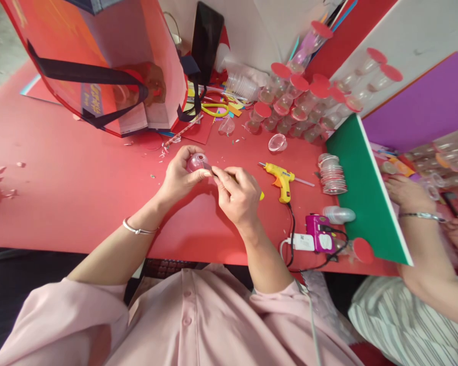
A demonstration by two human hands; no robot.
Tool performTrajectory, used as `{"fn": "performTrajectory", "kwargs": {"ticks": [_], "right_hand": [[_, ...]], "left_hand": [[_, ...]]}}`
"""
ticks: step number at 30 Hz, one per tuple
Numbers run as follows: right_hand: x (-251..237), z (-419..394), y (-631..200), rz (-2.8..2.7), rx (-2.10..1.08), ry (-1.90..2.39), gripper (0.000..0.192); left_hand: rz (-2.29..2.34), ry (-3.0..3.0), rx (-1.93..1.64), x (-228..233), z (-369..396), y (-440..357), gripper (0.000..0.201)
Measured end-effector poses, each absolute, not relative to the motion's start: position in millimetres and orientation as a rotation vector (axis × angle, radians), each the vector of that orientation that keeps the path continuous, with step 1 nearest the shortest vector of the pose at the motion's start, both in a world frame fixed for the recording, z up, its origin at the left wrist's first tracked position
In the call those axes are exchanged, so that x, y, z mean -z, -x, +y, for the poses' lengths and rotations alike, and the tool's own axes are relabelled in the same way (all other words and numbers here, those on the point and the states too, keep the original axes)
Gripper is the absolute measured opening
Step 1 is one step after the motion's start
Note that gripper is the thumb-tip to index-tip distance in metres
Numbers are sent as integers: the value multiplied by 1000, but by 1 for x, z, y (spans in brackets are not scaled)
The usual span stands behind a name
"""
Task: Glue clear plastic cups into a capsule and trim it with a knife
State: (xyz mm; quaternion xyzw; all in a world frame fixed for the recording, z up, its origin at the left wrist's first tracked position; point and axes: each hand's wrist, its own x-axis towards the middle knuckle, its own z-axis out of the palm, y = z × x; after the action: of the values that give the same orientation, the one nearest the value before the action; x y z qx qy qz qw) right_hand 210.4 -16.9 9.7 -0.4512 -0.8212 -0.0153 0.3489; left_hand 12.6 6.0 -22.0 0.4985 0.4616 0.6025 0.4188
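Note:
My left hand [181, 175] is closed around a small clear plastic cup [197, 161], its rounded end with a small hole facing up. My right hand [238, 193] pinches a slim tool with a yellow end [262, 195]. The tool's thin grey tip meets the cup beside my left thumb; its exact kind is mostly hidden by my fingers. Just right of my right hand, a yellow glue gun [281, 180] lies on the red table [99, 203] with a clear glue stick in its back. A loose clear cup [277, 143] lies beyond it.
Hourglass-shaped cup pairs with red discs [299, 99] crowd the back right. A green board [370, 193] divides off a co-worker's arm [423, 223]. Stacked discs [333, 175] and a purple power adapter [319, 234] stand beside it. Back left: a large bag [99, 51], yellow scissors [216, 109].

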Motion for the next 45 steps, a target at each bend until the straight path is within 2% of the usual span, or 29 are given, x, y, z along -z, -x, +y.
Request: {"fn": "performTrajectory", "kwargs": {"ticks": [18, 23, 30, 37, 45], "right_hand": [[-6, -16, -209, -2121, 70, 1183, 30], [-2, -13, -209, -2154, 116, 1225, 41], [2, -7, -210, -2135, 87, 1208, 41], [9, -7, -202, -2180, -50, 1177, 39], [16, -4, -198, -2177, 3, 1169, 33]], "left_hand": [[1299, -1494, -1556, 26, 7, -11, 73], [1254, -1426, -1496, 21, 7, -14, 76], [1246, -1380, -1492, 22, 7, -16, 59], [1224, -1198, -1357, 27, 9, -18, 54], [1342, -1198, -1351, 33, 10, -20, 45]]}}
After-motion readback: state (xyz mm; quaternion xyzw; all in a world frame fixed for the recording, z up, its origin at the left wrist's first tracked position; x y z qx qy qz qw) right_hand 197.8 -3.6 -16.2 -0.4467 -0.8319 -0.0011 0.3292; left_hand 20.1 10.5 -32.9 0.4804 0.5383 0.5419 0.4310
